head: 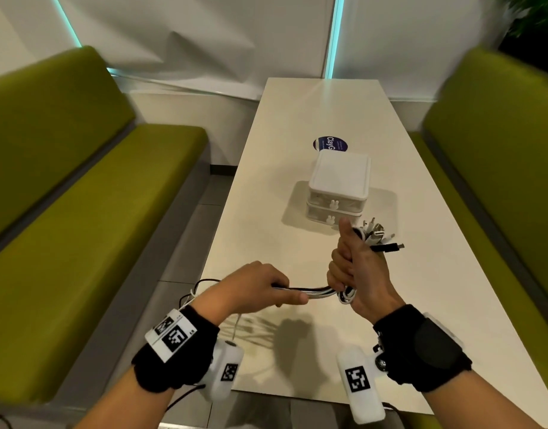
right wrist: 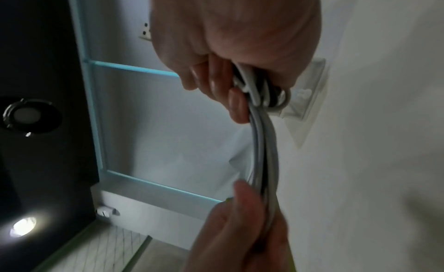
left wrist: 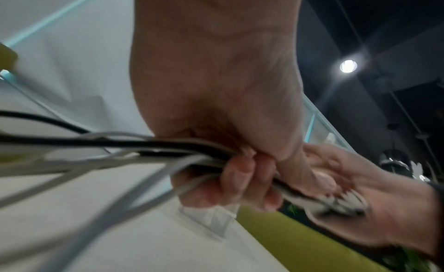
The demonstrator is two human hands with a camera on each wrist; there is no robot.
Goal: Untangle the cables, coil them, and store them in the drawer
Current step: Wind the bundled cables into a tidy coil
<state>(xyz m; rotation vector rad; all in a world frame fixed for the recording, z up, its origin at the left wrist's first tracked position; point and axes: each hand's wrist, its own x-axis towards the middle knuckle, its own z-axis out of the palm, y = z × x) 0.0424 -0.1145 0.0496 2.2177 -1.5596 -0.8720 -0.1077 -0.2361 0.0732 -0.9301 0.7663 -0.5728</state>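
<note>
A bundle of white and black cables (head: 316, 293) stretches between my two hands above the near end of the table. My right hand (head: 351, 267) grips the bundle in a fist, thumb up, with several plug ends (head: 379, 235) fanning out above it. My left hand (head: 266, 287) grips the same cables (left wrist: 149, 148) a short way to the left, and loose tails trail off past my left wrist. In the right wrist view the cables (right wrist: 263, 143) run from my right fist down to my left hand (right wrist: 242, 224). A small white two-drawer box (head: 339, 187) stands mid-table, both drawers closed.
The long white table (head: 313, 119) runs away from me between two green benches (head: 81, 181). A round blue sticker (head: 330, 144) lies just behind the drawer box. A white wall with lit teal strips closes the far end.
</note>
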